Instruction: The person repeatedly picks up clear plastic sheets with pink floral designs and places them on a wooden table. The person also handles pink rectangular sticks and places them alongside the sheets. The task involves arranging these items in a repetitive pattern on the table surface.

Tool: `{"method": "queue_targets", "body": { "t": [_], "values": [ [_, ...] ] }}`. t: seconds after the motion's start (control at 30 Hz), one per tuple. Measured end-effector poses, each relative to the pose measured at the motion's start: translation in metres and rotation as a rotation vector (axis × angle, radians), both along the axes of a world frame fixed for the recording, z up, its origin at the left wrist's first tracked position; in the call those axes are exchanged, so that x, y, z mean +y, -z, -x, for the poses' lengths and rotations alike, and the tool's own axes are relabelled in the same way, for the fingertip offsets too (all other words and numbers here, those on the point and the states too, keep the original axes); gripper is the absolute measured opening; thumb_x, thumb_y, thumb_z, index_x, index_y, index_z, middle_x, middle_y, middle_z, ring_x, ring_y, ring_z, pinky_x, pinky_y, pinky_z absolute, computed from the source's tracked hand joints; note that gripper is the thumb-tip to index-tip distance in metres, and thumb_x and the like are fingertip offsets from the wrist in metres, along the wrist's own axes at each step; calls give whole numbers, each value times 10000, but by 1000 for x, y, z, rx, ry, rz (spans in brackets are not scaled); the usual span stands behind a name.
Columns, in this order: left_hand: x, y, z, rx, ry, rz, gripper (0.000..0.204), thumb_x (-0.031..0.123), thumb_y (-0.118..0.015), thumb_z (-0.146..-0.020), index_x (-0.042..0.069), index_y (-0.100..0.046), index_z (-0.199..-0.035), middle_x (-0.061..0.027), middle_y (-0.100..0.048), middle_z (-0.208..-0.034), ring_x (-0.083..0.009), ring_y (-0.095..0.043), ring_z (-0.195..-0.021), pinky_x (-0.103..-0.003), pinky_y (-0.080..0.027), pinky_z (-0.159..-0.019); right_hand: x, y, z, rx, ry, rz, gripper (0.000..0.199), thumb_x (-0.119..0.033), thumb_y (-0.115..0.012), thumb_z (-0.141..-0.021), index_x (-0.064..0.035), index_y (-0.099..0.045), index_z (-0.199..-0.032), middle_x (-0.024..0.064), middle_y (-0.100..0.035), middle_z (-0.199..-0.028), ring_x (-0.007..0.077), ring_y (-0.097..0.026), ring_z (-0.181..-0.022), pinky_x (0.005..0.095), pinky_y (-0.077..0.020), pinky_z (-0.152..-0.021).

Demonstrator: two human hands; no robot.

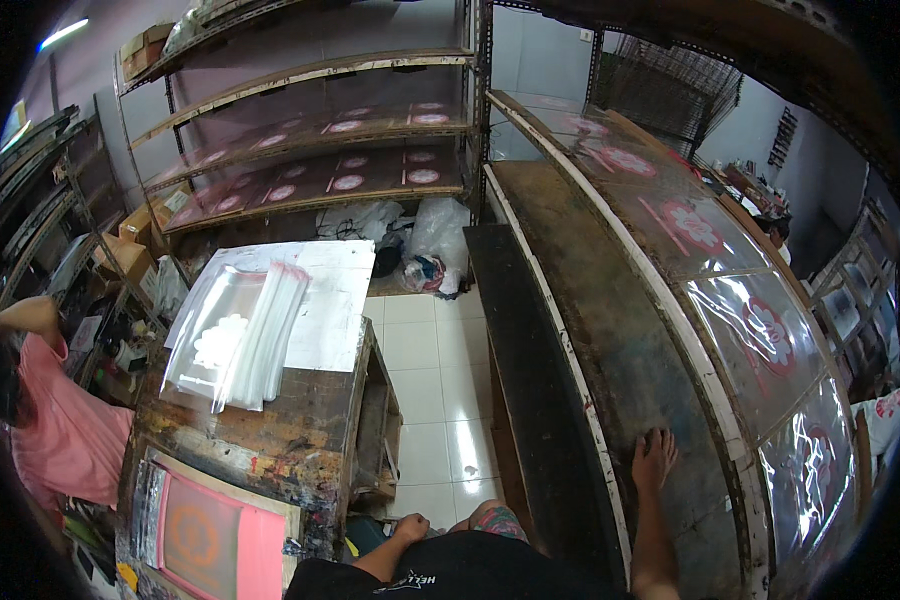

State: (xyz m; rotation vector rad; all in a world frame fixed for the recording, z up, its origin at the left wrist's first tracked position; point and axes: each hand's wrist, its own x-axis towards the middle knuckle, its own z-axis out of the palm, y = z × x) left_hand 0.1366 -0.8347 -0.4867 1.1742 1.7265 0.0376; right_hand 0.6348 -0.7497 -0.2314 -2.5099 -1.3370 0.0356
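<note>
My right hand (655,458) lies with its fingers stretched out on a dark, worn shelf board (625,320) to my right. My left hand (410,528) is curled into a fist near my lap, and nothing shows in it. Left of it stands a paint-stained wooden table (270,430). On this table a stack of clear plastic bags (255,330) rests on a white sheet (332,335). Closer to me on the same table lies a printing screen (205,530) with a pink border and an orange round design. Neither hand touches the bags or the screen.
Above the board, a higher shelf (690,230) carries clear sheets with pink flower prints. More printed sheets (350,182) lie on the back rack. A person in a pink shirt (65,420) is at the far left. Cardboard boxes (125,258) and plastic bundles (438,235) sit low behind.
</note>
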Motion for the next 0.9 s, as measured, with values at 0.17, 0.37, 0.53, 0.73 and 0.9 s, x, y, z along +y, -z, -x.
{"method": "queue_targets", "body": {
  "t": [0.17,0.37,0.53,0.73,0.9],
  "values": [
    [-25,-1,4,84,23,-26,440,413,-541,-847,67,-692,-1073,-181,-664,-1131,-344,-618,-1080,-426,-469,-941,-6,15,-7,-27,-9,-104,514,-361,-471,-979,-61,-447,-1395,185,-340,-1500,354,-266,-1414,534,-153,-1163],
    [-40,-2,15,136,97,43,460,426,-536,-861,71,-674,-1119,-177,-656,-1152,-350,-609,-1092,-429,-469,-943,-5,1,-2,-46,-30,-54,495,-360,-481,-979,-58,-465,-1372,194,-357,-1484,358,-279,-1407,521,-168,-1165],
    [-35,-25,10,108,25,44,457,396,-525,-860,70,-660,-1151,-175,-648,-1174,-347,-604,-1105,-421,-463,-953,-2,9,-4,-60,-17,-56,496,-368,-483,-979,-62,-468,-1369,174,-343,-1495,337,-267,-1414,502,-166,-1171],
    [-29,-6,13,119,12,64,452,383,-541,-841,64,-665,-1135,-177,-647,-1177,-345,-604,-1111,-412,-462,-955,2,2,-3,12,29,-15,521,-374,-495,-971,-61,-454,-1384,153,-318,-1514,323,-234,-1429,493,-157,-1176],
    [-36,0,9,98,1,44,453,388,-551,-829,58,-677,-1113,-187,-644,-1179,-348,-608,-1104,-416,-463,-954,-1,0,-2,16,10,-24,546,-392,-478,-975,-27,-452,-1380,186,-331,-1501,343,-231,-1427,504,-140,-1174]
  ]
}}
